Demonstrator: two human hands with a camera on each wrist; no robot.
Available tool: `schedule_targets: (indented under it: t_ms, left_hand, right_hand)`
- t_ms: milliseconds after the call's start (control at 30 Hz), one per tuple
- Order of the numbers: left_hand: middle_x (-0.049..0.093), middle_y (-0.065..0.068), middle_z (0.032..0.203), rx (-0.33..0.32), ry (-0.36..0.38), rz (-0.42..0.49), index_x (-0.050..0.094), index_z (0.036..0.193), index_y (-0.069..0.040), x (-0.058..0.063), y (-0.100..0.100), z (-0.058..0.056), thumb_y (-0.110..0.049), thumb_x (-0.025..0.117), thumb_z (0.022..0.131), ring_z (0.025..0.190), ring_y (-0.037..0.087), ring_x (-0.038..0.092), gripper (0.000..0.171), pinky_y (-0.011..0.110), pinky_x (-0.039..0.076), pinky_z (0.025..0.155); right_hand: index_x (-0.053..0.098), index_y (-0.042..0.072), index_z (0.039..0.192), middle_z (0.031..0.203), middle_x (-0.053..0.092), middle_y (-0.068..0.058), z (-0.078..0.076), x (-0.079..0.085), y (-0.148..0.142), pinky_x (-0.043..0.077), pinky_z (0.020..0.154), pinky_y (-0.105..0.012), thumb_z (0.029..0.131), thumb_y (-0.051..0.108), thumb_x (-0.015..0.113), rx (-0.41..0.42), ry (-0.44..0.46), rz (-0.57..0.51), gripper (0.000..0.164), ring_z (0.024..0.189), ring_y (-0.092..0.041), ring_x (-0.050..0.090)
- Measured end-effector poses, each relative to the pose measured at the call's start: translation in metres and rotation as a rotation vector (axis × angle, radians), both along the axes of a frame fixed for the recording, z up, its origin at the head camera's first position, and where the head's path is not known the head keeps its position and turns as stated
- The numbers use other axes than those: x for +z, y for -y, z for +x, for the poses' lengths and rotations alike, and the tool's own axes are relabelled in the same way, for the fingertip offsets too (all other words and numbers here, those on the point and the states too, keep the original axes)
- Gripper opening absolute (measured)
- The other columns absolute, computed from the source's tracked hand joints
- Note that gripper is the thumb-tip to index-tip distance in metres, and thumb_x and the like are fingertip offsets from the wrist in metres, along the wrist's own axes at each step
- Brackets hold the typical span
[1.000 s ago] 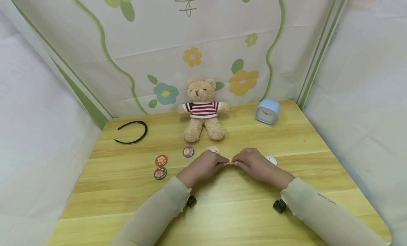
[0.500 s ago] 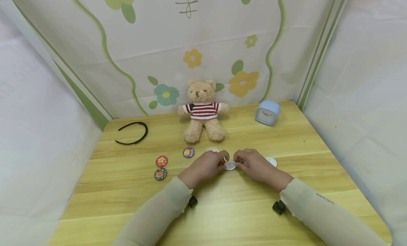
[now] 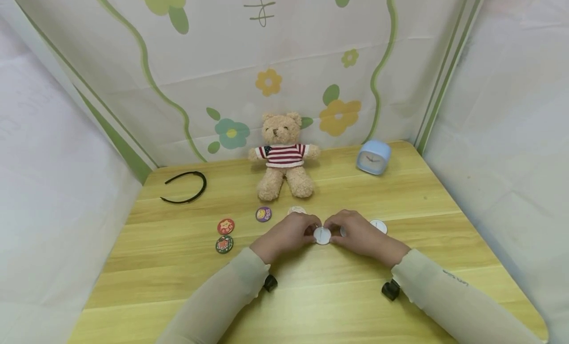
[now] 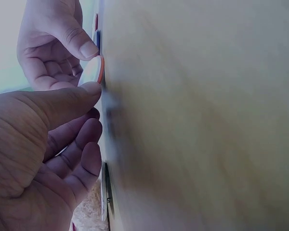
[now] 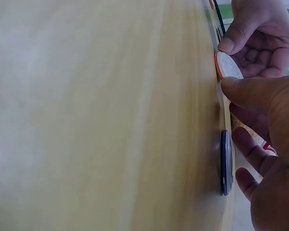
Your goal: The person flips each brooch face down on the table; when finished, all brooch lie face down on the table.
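A round button badge (image 3: 322, 235), its white back with the pin facing up, is held between both hands at mid-table. My left hand (image 3: 289, 234) pinches its left edge and my right hand (image 3: 357, 233) pinches the right edge. From the left wrist view the badge (image 4: 92, 71) stands tilted and shows an orange rim. Just beyond the left hand lies a pale badge (image 3: 297, 210), partly covered. A white-backed badge (image 3: 379, 226) lies beside the right hand, and a sliver of another badge (image 3: 343, 231) shows between that hand's fingers.
Left of the hands lie a red badge (image 3: 225, 226), a green badge (image 3: 224, 244) and a purple badge (image 3: 263, 214). Farther back are a black headband (image 3: 204, 185), a teddy bear (image 3: 284, 156) against the printed curtain, and a blue clock (image 3: 374, 158).
The badge between my hands has turned from edge-on, with orange showing, to white back up, and sits slightly nearer me. My fingers shifted on its rim; both arms stayed nearly in place.
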State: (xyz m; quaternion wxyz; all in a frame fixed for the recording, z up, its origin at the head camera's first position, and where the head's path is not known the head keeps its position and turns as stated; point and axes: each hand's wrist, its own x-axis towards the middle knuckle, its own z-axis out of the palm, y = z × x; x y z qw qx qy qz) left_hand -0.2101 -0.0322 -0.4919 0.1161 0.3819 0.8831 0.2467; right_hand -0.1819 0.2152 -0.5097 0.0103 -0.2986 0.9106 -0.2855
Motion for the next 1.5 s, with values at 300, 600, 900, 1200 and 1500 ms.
schedule_targets:
  t_ms: [300,600,900,1200,1500]
  left_hand:
    - [0.062,-0.005,0.078,-0.074,-0.048,-0.029,0.075,0.094,-0.019,-0.003,-0.002,-0.003,-0.017,0.081,0.101,0.071,0.005,0.048,0.009,0.021,0.039,0.067]
    - [0.073,-0.010,0.089,-0.061,-0.069,-0.066,0.083,0.106,-0.020,0.000,-0.002,-0.001,-0.019,0.082,0.101,0.078,0.005,0.057,0.005,0.021,0.048,0.073]
    - [0.076,0.003,0.135,0.150,0.009,0.017,0.075,0.136,-0.012,0.007,0.025,-0.012,-0.017,0.082,0.099,0.128,0.023,0.069,0.038,0.041,0.055,0.112]
    - [0.075,0.005,0.130,0.259,0.036,-0.010,0.074,0.132,-0.010,0.009,0.039,-0.025,-0.012,0.084,0.096,0.117,0.022,0.067,0.037,0.044,0.055,0.108]
    - [0.072,-0.001,0.107,0.266,0.043,-0.054,0.075,0.126,-0.013,0.006,0.041,-0.030,-0.019,0.087,0.096,0.102,0.017,0.062,0.033,0.041,0.055,0.095]
  right_hand:
    - [0.083,0.022,0.115,0.117,0.080,0.008,-0.002,-0.002,-0.003,0.055,0.106,-0.050,0.092,0.019,0.090,0.055,-0.029,0.002,0.025,0.115,-0.018,0.070]
    - [0.083,0.019,0.115,0.120,0.079,0.004,-0.004,-0.001,-0.003,0.055,0.106,-0.053,0.094,0.018,0.088,0.085,-0.029,0.033,0.022,0.118,-0.023,0.070]
    - [0.083,0.019,0.117,0.123,0.078,0.003,-0.004,0.001,-0.003,0.054,0.109,-0.052,0.095,0.019,0.087,0.073,-0.003,0.062,0.022,0.121,-0.024,0.069]
    - [0.082,0.022,0.116,0.123,0.078,0.005,-0.006,-0.001,-0.006,0.056,0.107,-0.051,0.095,0.019,0.087,0.057,0.013,0.054,0.021,0.121,-0.023,0.069]
    - [0.082,0.022,0.116,0.123,0.078,0.005,-0.006,-0.001,-0.007,0.055,0.108,-0.052,0.096,0.020,0.086,0.064,0.014,0.063,0.021,0.121,-0.023,0.068]
